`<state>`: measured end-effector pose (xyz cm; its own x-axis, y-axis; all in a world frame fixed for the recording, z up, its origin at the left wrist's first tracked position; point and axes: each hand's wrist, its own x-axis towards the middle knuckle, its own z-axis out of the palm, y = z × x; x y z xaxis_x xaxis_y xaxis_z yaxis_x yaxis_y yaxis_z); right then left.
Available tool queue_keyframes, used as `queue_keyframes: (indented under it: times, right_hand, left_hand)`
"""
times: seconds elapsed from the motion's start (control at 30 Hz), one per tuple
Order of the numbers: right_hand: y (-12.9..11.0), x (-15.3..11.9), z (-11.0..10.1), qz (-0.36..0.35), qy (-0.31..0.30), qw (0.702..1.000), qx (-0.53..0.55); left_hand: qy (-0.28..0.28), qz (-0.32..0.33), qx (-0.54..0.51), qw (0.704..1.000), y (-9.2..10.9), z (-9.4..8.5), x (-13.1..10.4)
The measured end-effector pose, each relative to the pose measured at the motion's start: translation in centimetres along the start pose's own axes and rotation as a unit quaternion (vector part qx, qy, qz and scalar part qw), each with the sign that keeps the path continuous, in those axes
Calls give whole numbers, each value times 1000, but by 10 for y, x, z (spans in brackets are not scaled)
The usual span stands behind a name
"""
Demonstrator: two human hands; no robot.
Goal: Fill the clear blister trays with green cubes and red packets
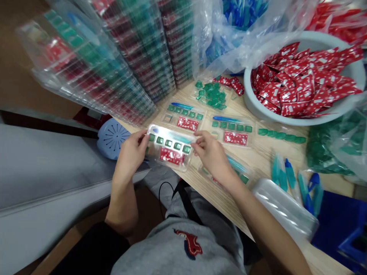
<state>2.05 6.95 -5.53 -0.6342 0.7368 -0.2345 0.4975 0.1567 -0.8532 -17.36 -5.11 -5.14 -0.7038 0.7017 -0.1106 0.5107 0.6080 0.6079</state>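
Counter point(271, 151) ahead of left hand point(132, 152) and right hand point(213, 154), stacked trays point(134, 49) beyond the left, bowl point(258, 109) of red packets point(298, 84) beyond the right. Both pinch opposite ends of clear tray point(162, 131) between them, red packet point(171, 156) and green squares point(168, 143) inside.

We look through a single camera on the wearer's head, facing forward and steeply down. It sits close: the left hand point(132, 151) and right hand point(211, 153) fall mid-frame, the shirt point(155, 248) fills the bottom centre, and the tabletop point(263, 156) slants from centre to lower right.
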Motion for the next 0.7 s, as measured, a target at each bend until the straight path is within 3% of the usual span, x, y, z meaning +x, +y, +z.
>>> queue_keyframes:
  times: [0.13,0.23,0.33,0.43,0.53,0.6,0.7]
  right_hand:
    - [-13,28,-21,-43,120,991,-36]
    - [-17,50,-27,7,86,993,-86]
    - [-17,58,-18,47,47,993,-99]
    - [-15,55,-2,66,41,993,-93]
    - [-16,47,6,63,38,995,-73]
    - [-19,38,2,50,41,996,-59]
    - [-20,19,-20,21,60,997,-44]
  left_hand:
    - [52,48,-3,997,28,16,33]
    - [76,46,11,996,45,40,64]
    - [68,44,17,997,52,59,78]
    - [54,28,26,998,51,65,76]
    - [53,11,29,998,52,59,68]
    - [59,9,30,998,56,50,60]
    - [61,26,20,998,69,38,41]
